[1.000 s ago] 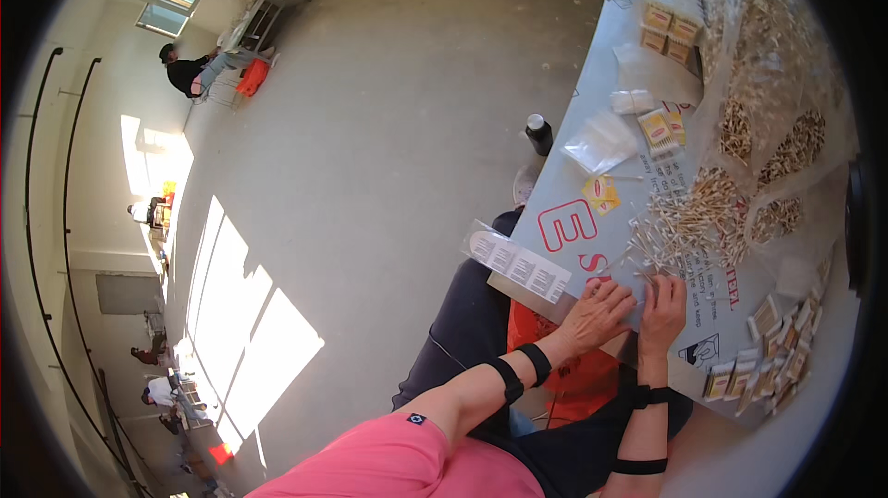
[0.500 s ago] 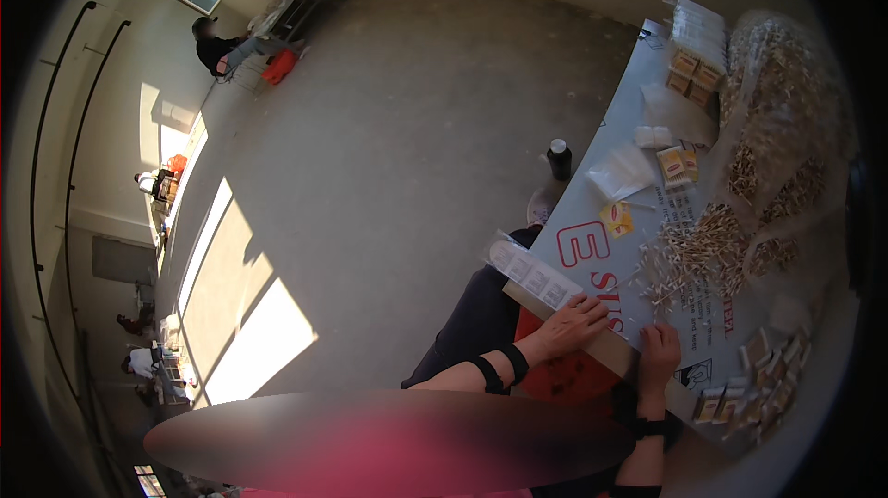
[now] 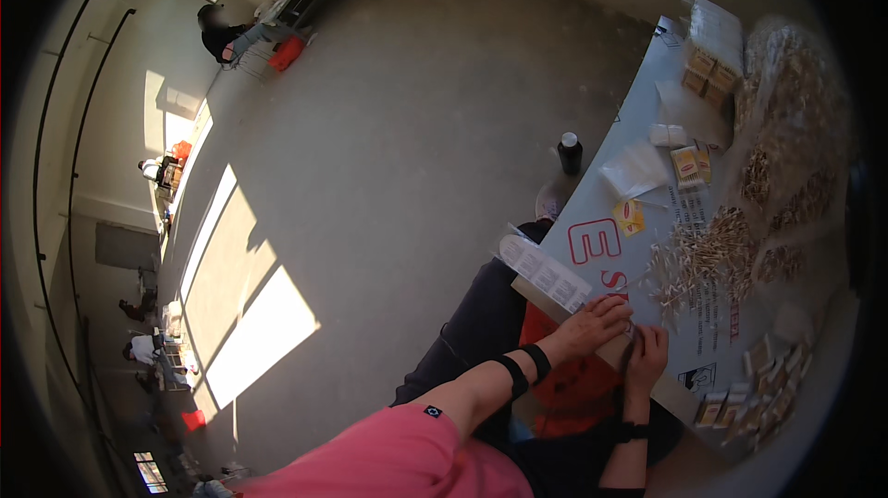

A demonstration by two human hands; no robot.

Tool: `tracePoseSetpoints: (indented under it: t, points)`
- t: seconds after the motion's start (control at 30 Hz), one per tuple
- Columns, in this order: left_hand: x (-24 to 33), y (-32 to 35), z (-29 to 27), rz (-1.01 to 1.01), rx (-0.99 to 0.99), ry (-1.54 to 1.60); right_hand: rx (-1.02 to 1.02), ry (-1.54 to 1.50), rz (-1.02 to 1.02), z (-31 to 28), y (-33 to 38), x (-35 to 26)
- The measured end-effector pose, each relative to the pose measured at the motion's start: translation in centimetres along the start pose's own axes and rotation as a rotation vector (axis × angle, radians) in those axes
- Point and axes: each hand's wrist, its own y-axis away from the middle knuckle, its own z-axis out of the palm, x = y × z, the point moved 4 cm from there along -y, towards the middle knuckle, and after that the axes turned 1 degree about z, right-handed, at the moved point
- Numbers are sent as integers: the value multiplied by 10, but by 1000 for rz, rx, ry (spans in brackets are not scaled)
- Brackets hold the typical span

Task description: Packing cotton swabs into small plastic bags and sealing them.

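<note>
A clear strip with white printed labels [image 3: 544, 272] lies along the near table edge, its right end reaching my left hand [image 3: 592, 326]. My left fingers are bent together at the edge. Right beside them, my right hand [image 3: 647, 356] is closed, thumb and fingers pinched. Between the two hands shows a small pale piece, too small to name. Beyond them lies a loose heap of cotton swabs [image 3: 708, 253]. Small yellow printed cards [image 3: 629, 218] and clear plastic bags [image 3: 635, 172] are to its left. Packed bags of swabs [image 3: 754, 385] lie right of my right hand.
A big clear sack of swabs [image 3: 786, 100] stands at the table's far right, beside stacked filled packs [image 3: 713, 49]. A dark bottle with a white cap [image 3: 570, 154] is beyond the table's left edge. Other people [image 3: 222, 36] sit along the far left wall.
My hands have drawn closer together at the table edge. The view has shifted slightly, and my pink sleeve now shows more clearly.
</note>
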Motion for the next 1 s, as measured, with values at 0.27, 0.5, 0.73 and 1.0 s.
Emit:
tracePoseSetpoints:
  t: [0.27, 0.5, 0.73, 1.0]
  points:
    - [-1, 1, 10, 40, -66, -11, -2, 58, -28, 2, 13, 7]
    - [-7, 5, 1, 59, -42, 19, 144, 77, -12, -6, -15, -10]
    - [-1, -1, -1, 39, -13, -40, -24, 305, -97, 7, -45, 40]
    - [-1, 2, -1, 12, 29, 5, -154, 344, -433, 21, -56, -9]
